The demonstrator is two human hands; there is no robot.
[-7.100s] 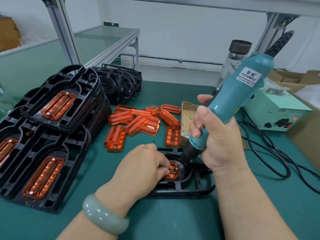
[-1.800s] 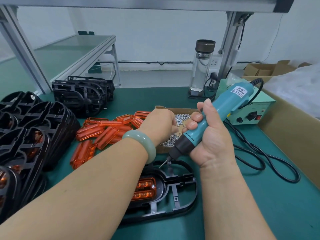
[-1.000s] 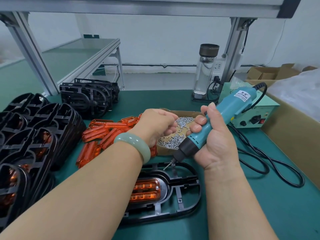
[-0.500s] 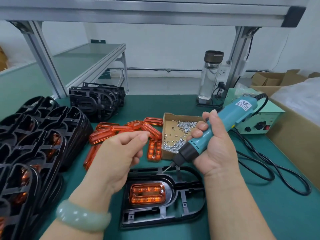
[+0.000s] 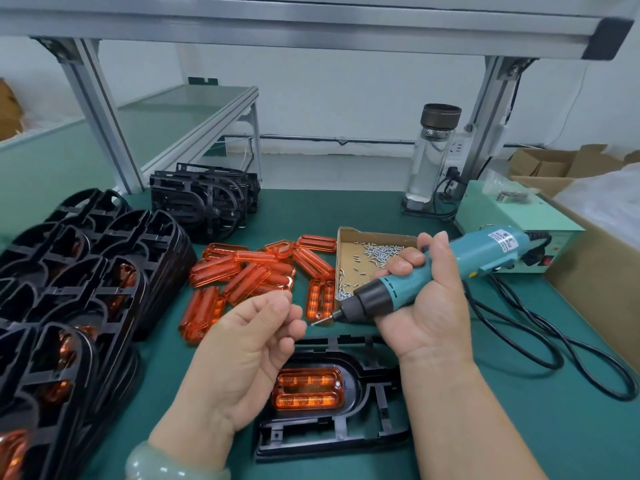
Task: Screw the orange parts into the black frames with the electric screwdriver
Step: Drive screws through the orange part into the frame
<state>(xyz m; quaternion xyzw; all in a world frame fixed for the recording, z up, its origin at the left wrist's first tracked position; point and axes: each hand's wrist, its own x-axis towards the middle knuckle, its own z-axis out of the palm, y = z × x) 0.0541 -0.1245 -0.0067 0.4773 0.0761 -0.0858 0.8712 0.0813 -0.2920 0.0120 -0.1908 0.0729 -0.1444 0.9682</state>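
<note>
A black frame point(image 5: 332, 438) lies flat on the green mat in front of me, with an orange part point(image 5: 308, 393) seated in its rounded end. My right hand point(image 5: 426, 317) grips the teal electric screwdriver point(image 5: 460, 261) and holds it nearly level above the frame, bit pointing left. My left hand point(image 5: 252, 344) hovers beside the bit tip with thumb and fingertips pinched together on what looks like a small screw, mostly hidden. Loose orange parts point(image 5: 249, 271) lie in a pile behind my hands.
An open cardboard tray of screws point(image 5: 367, 254) sits behind the screwdriver. Stacks of black frames point(image 5: 69, 289) fill the left side, with another stack point(image 5: 204, 199) at the back. A green power box point(image 5: 519, 223), its black cable point(image 5: 554, 341), a glass bottle point(image 5: 433, 157) and a cardboard box point(image 5: 606, 289) stand to the right.
My left hand came back from the screw tray and now sits pinched next to the bit. The screwdriver tipped from pointing down at the frame to nearly level.
</note>
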